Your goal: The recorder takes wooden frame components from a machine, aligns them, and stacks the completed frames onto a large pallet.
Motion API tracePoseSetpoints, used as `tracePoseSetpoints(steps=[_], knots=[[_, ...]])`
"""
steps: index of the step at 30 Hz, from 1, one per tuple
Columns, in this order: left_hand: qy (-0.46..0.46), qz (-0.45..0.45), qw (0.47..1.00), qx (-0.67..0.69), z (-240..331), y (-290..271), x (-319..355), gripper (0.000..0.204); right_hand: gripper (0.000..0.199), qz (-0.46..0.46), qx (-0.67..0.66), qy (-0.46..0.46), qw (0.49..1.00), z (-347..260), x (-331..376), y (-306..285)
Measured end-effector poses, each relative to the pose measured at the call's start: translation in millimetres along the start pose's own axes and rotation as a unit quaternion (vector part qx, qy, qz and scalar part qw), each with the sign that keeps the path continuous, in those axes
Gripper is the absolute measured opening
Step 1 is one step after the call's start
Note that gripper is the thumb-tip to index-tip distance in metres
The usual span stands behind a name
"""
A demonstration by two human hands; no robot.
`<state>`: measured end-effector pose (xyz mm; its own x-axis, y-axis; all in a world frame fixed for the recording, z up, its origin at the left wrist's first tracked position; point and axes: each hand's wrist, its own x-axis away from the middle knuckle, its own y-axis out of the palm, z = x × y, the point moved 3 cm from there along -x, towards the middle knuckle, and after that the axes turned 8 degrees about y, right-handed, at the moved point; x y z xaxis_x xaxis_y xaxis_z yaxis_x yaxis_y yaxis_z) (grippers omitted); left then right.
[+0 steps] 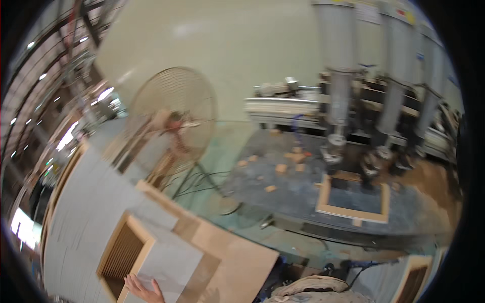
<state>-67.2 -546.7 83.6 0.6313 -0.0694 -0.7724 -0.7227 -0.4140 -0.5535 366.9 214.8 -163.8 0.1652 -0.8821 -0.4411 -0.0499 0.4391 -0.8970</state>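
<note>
Head view, blurred toward the rim. At the lower left of the frame I see one hand [144, 290], which I take to be the left hand from where it enters. It lies flat with its fingers [132, 283] spread and released, resting on a large pale grey flat panel [86, 217] that fills the lower left. The fingertips reach just beside the light wooden frame of a slatted rectangular vent opening [124, 255] set into that panel; I cannot tell whether they touch the frame. The right hand does not show in this view.

To the right of the panel, a bare tan board [237, 267] overlaps its edge at the bottom centre. A second slatted wooden vent [414, 283] sits at the lower right corner.

Left of centre stands a round wire-guarded pedestal fan [174, 118] on the pale green floor [222, 146]. At right centre, a dark grey work surface [283, 189] carries scattered small wooden blocks [281, 168] and an open square wooden frame [353, 202]. Above that frame, along the upper right, rises a row of grey vertical machine cylinders [338, 60].
</note>
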Motion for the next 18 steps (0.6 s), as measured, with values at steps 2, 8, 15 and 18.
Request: tracePoseSetpoints(steps=[2,8,15,18], knots=[[0.005,0.067,0.978,0.200,85,26,-11,0.070,0.045,-0.114,-0.055,0.040,0.991,-3,5,-12],[0.225,-0.185,0.679,0.674,483,0,-91,0.053,0.048,-0.329,-0.147,-0.016,0.933,-113,-71,-166],[0.480,-0.299,0.650,0.508,729,6,28,0.060,0.055,-0.317,-0.212,-0.354,0.854,-249,-166,-191],[0.432,-0.188,0.702,0.534,728,19,62,0.052,0.054,-0.310,-0.195,-0.482,0.796,-314,-187,-146]])
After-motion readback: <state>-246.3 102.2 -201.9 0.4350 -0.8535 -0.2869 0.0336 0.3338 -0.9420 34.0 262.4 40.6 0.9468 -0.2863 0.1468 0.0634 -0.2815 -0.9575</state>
